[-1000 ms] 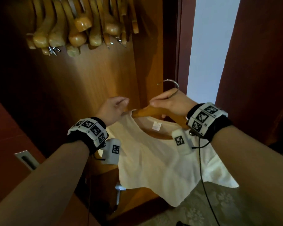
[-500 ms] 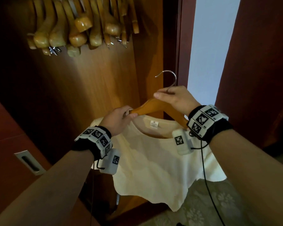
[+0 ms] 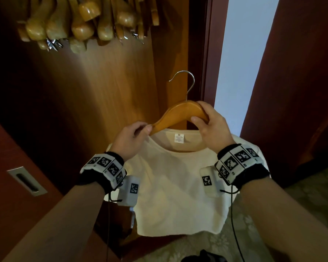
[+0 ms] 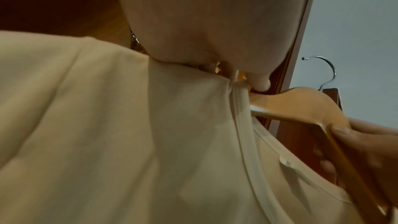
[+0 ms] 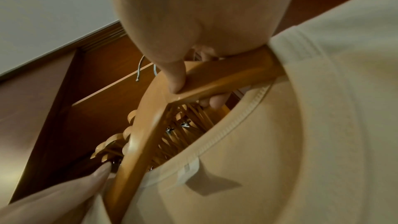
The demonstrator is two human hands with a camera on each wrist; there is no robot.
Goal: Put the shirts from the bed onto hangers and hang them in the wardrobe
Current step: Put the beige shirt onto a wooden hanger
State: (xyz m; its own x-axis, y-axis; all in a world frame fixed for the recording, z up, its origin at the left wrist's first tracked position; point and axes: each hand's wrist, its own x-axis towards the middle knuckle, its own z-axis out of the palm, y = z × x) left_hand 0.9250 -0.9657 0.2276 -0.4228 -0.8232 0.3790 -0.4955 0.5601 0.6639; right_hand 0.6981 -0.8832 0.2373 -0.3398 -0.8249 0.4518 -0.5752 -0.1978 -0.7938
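Two hands: both on one hanger, held up in front of the open wardrobe
Hanger: curved honey-coloured wooden hanger [image 3: 178, 114] with a silver wire hook [image 3: 186, 82]; its long axis runs left to right across the head view, arch uppermost; the hook stands upright above the middle, its open tip turned left
Shirt: cream short-sleeved cotton T-shirt [image 3: 176, 186] hanging from the hanger, neckline up, hem down, flat side toward the camera; a small white label [image 3: 179, 138] shows inside the back of the collar; both ends of the hanger run inside the neck opening
Left hand: left hand [image 3: 130, 139] at the hanger's left end, fingers curled, thumb and fingertips pinching the collar edge against the wood; the left wrist view shows the fabric bunched there
Right hand: right hand [image 3: 210, 127] wrapped round the right arm of the hanger, thumb on the near face, fingers [image 5: 212, 100] curled behind it
Wardrobe: brown wooden wardrobe interior [image 3: 102, 87]; a row of bare wooden hangers [image 3: 83, 21] hangs at the top, above and left of the shirt
Door: dark red sliding door [image 3: 11, 176] at the left with a recessed metal handle [image 3: 27, 181]
Floor: pale patterned carpet [image 3: 301, 208] below the shirt
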